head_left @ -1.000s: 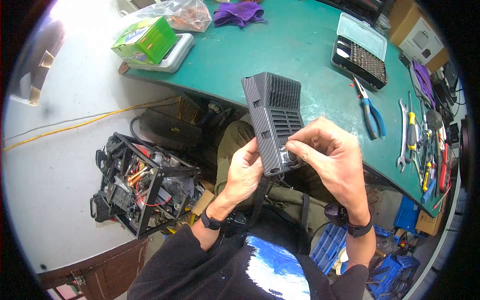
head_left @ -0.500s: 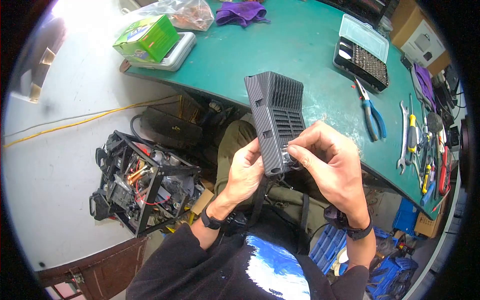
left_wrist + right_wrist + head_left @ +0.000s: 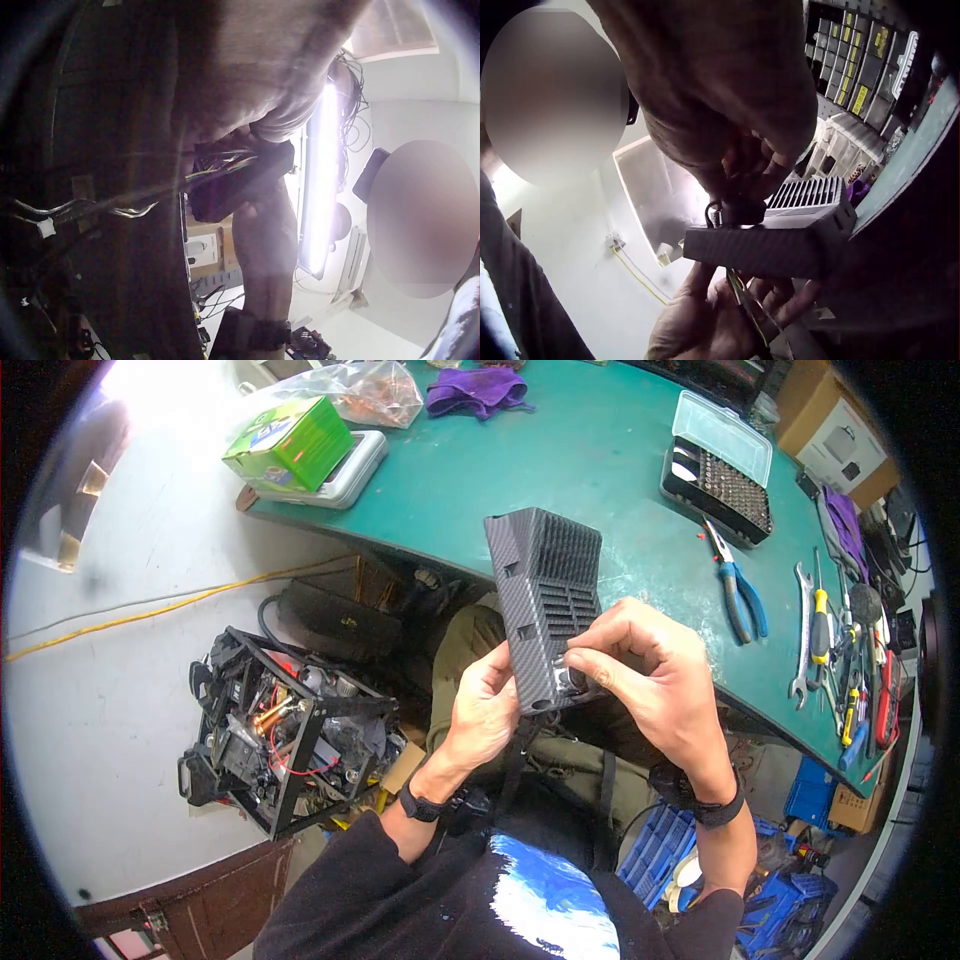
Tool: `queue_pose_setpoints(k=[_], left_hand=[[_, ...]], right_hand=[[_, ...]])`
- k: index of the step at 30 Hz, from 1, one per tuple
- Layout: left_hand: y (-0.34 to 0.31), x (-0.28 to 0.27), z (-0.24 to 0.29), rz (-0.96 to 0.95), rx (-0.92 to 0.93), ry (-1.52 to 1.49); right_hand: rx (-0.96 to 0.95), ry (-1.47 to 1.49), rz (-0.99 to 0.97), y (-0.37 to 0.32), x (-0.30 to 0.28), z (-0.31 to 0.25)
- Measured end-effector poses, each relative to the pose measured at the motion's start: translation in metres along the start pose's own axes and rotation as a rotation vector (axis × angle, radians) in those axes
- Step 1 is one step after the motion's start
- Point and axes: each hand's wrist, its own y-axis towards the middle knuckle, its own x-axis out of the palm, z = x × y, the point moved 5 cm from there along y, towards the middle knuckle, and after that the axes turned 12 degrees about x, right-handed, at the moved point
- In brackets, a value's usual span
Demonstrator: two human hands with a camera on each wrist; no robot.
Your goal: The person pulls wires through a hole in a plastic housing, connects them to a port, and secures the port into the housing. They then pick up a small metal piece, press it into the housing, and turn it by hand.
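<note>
A black housing with a carbon-fibre pattern and a slatted vent (image 3: 570, 600) is held up over the person's lap. The left hand (image 3: 482, 710) grips its lower left side, thumb at the near edge. At the lower end, the right hand (image 3: 655, 680) pinches a small dark round part (image 3: 742, 211) between thumb and fingers. In the right wrist view the left hand (image 3: 712, 322) supports the housing (image 3: 765, 251) from beneath, and thin coloured wires (image 3: 739, 289) hang from its underside. The fingertips partly hide the small part.
On the green table (image 3: 600, 460) lie blue-handled pliers (image 3: 740, 595), an open bit case (image 3: 720, 485), a wrench (image 3: 802, 640) and several hand tools at the right edge. A green box (image 3: 290, 445) sits on a grey case. A black-framed bin of parts (image 3: 290, 730) stands at the left.
Both hands keep their hold on the housing and stay nearly in place. The right fingers have shifted slightly around the small round part.
</note>
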Motion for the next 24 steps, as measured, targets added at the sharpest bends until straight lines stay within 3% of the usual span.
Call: queue_pose_setpoints(k=[5, 9, 18, 20, 24], left_hand=[[0.000, -0.001, -0.001, 0.001, -0.009, 0.004], [-0.001, -0.001, -0.001, -0.008, -0.024, 0.002], [-0.002, -0.001, -0.001, 0.011, 0.003, -0.035], [-0.003, -0.002, -0.002, 0.010, -0.004, -0.036], [-0.005, 0.000, -0.003, 0.021, 0.006, -0.091]], right_hand=[[0.244, 0.170, -0.028, 0.000, 0.002, 0.015], [0.290, 0.196, -0.066, 0.001, 0.004, 0.013], [0.167, 0.212, 0.013, -0.004, 0.012, 0.013], [0.033, 0.100, 0.045, -0.004, 0.011, 0.006], [-0.026, 0.029, 0.029, -0.003, 0.009, 0.004]])
